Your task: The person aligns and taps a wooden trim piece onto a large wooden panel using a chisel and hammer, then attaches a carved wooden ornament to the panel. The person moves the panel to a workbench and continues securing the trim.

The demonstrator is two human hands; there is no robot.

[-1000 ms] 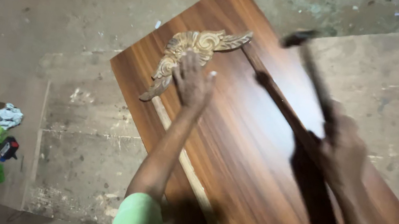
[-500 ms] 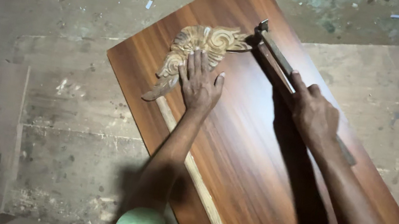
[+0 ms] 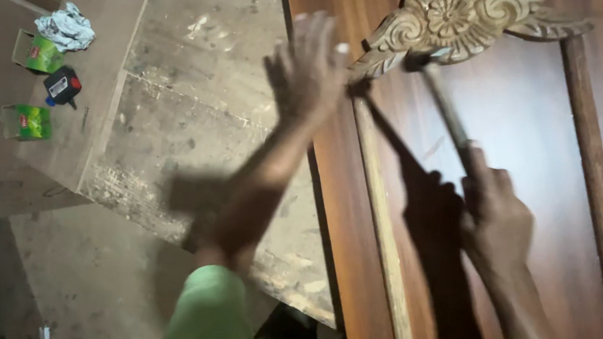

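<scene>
From the head camera, my left hand (image 3: 307, 67) is motion-blurred, fingers spread, hovering at the 9 o'clock side of the carved ornament (image 3: 463, 18); I cannot tell whether it touches the board. The ornament's top and the wooden panel (image 3: 512, 145) are cut off by the frame edge. My right hand (image 3: 498, 215) has its grip wrapped tight round the hammer (image 3: 446, 107) handle; the blurred head meets the ornament's lower edge. At 9 o'clock on the floor (image 3: 189, 121) lie two green boxes (image 3: 31, 88) and a crumpled cloth (image 3: 66, 28).
</scene>
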